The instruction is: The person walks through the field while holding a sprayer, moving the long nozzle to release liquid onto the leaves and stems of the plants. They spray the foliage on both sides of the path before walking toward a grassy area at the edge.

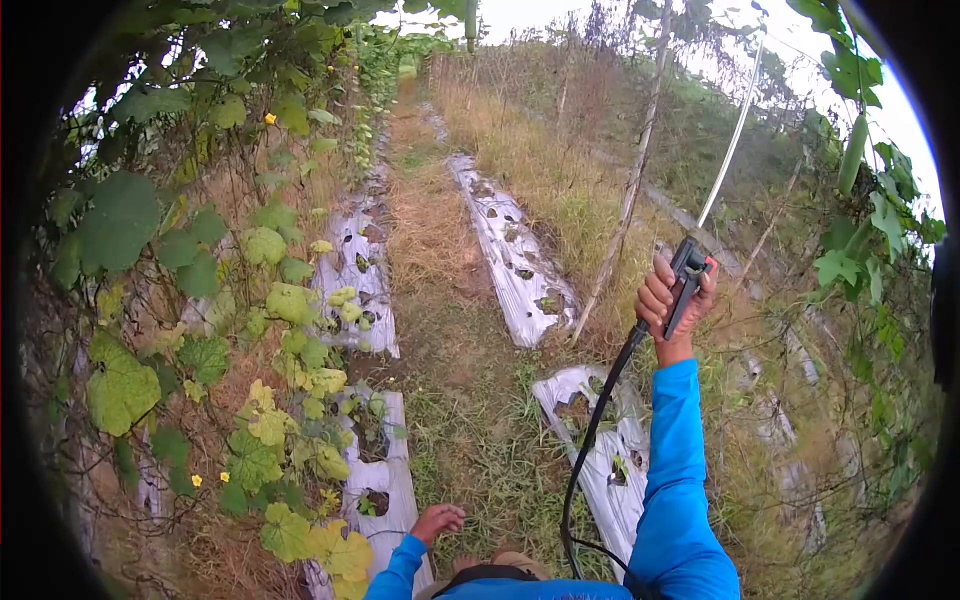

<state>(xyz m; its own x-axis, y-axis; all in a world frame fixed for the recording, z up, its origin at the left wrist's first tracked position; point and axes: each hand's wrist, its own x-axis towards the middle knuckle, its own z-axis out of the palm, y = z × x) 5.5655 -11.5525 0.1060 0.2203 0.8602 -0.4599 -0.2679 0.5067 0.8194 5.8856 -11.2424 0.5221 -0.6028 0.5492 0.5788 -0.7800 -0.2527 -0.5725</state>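
My right hand (678, 305) is raised on the right, its fingers wrapped around the black handle of a sprayer wand (690, 265). A red part shows at the handle's side, and the long thin metal lance points up and to the right. From the handle's lower end a black hose (585, 450) runs down to my waist. My left hand (438, 522) is low in front of my body, over the left planting strip, with its fingers curled in and nothing seen in them.
Leafy vines (250, 440) with yellow flowers hang on the left. Silver plastic mulch strips (505, 265) with planted holes flank the grassy path (430, 240). A wooden pole (640, 160) leans on the right. Long green gourds (853, 155) hang from vines at right.
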